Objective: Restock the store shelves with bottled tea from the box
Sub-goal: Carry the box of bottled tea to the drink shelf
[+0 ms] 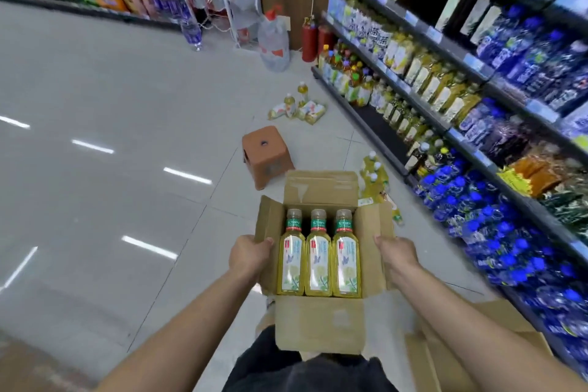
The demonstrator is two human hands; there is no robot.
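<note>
An open cardboard box [318, 325] is carried in front of me, above the floor. Three bottles of yellow tea [318, 259] lie side by side inside it, caps pointing away from me. My left hand [249, 256] grips the box's left wall, thumb over the edge. My right hand [396, 253] grips the right wall the same way. The store shelves [445, 134] run along the right, filled with yellow tea bottles and blue bottles.
An orange plastic stool [266, 154] stands on the tiled floor ahead. Loose tea bottles [299, 108] lie on the floor beyond it, and more [375, 180] by the shelf base. Flattened cardboard [471, 347] lies at lower right. A large water jug [273, 41] and red extinguishers [310, 41] stand by the pillar.
</note>
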